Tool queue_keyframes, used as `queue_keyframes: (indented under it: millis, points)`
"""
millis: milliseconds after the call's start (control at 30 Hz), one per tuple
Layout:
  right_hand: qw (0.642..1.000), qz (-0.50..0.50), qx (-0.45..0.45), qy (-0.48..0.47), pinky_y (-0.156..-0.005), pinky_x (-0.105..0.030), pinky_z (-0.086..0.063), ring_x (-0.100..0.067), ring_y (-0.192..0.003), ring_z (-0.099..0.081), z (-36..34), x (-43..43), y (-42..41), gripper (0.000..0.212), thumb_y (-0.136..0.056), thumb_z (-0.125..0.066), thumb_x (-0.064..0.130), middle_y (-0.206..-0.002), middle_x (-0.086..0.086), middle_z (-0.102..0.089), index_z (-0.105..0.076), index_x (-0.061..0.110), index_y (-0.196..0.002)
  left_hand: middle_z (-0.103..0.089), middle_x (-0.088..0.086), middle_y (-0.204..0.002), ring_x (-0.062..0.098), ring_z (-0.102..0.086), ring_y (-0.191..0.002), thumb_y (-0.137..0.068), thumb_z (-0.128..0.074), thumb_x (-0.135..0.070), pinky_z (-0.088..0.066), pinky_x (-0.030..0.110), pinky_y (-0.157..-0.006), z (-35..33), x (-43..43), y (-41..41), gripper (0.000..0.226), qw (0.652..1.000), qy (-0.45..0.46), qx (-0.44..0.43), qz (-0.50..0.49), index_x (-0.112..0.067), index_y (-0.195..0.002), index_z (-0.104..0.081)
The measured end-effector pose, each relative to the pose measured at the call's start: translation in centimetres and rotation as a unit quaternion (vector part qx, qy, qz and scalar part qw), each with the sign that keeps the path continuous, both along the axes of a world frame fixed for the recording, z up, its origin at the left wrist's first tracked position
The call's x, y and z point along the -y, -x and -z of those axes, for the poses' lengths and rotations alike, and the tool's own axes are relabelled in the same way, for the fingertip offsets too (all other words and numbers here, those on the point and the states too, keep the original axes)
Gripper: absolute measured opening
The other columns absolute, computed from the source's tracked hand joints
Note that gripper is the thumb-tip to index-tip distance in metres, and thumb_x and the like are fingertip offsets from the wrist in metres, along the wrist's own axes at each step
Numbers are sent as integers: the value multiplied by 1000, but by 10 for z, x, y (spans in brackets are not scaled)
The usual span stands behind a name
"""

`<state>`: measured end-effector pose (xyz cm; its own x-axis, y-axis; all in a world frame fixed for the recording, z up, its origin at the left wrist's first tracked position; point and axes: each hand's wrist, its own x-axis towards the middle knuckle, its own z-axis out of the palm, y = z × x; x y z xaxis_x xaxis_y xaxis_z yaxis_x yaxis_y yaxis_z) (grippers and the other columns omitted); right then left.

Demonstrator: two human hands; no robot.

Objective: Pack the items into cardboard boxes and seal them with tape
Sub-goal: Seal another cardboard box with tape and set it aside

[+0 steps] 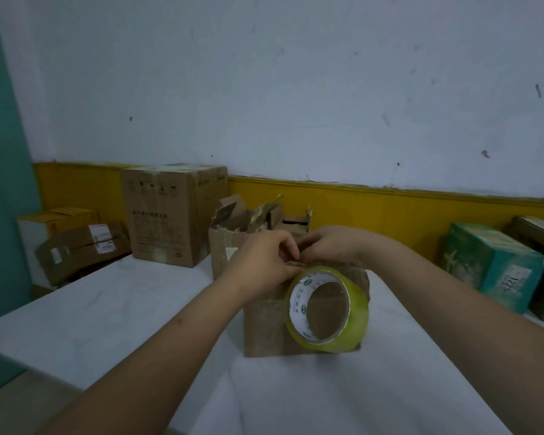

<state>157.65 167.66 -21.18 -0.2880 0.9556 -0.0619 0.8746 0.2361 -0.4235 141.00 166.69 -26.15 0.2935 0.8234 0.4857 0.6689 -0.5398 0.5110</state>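
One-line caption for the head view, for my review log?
Left hand and right hand meet fingers atop a small cardboard box on a white table, a yellowish tape roll hanging against its front.

1. We are seeing the tape roll (358, 309) gleaming: glossy yellowish plastic, white card core.
2. We are viewing the cardboard box (264, 328), matt and creased.
3. We are finding the table cover (139, 309) smooth, matt.

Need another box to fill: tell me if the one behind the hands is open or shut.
Open: the rear box has torn flaps standing up, none folded over its top. Contents cannot be told.
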Motion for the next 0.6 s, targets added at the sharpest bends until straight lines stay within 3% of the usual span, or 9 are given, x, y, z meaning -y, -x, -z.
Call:
queue_keyframes:
  millis: [67,133,200,300,400,500,600]
  points:
    - [992,55,-46,-108,-90,-35,-52,-14,-102,-61,8,5,-3,22,-90,-61,32,-113,7,-69,-74,31,-107,-66,-17,-73,-2,-62,-68,-80,-82,-24,-45,8,-58,-2,-3,0,23,1000,15,9,16,-37,-74,-65]
    - [951,132,-96,-261,-78,-37,-55,-17,-90,-63,16,19,-9,18,-93,-56,33,-97,6,-70,-73,26,-93,-69,-16,-72,-2,-64,-68,-80,-82,-23,-50,11,-62,-2,-6,0,22,999,19,15,27,-37,-72,-67]
    - [918,178,-119,-334,-61,-34,-51,-20,-71,-62,22,38,-18,39,-95,-50,47,-71,2,-66,-66,18,-75,-70,-15,-72,-5,-64,-69,-79,-83,-26,-50,9,-61,-2,-8,-1,19,999,6,17,26,-36,-72,-69]
    - [939,205,-197,-192,-67,-36,-56,-17,-66,-68,28,67,-27,68,-88,-44,72,-65,-2,-71,-72,13,-70,-69,-15,-71,-6,-62,-72,-76,-85,-29,-47,7,-60,2,-9,0,17,999,-29,26,14,-33,-71,-69]
    - [929,209,-303,-29,-82,-35,-55,-12,-84,-68,43,83,-28,66,-77,-47,81,-83,5,-75,-74,21,-82,-68,-13,-74,-2,-62,-74,-78,-84,-25,-49,15,-62,6,-10,3,16,999,-27,28,12,-28,-72,-69]
    - [915,164,-368,8,-85,-35,-52,-15,-91,-65,71,82,-23,61,-76,-56,76,-95,4,-70,-67,19,-93,-70,-12,-74,0,-63,-73,-77,-84,-26,-54,20,-66,8,-12,6,12,999,-1,39,18,-26,-75,-72]
    - [860,134,-490,51,-87,-40,-57,-24,-95,-70,92,74,-14,53,-86,-65,54,-104,-9,-73,-64,5,-107,-71,-14,-82,-2,-63,-77,-82,-80,-28,-51,17,-69,4,-12,4,5,1000,-10,10,18,-27,-86,-78]
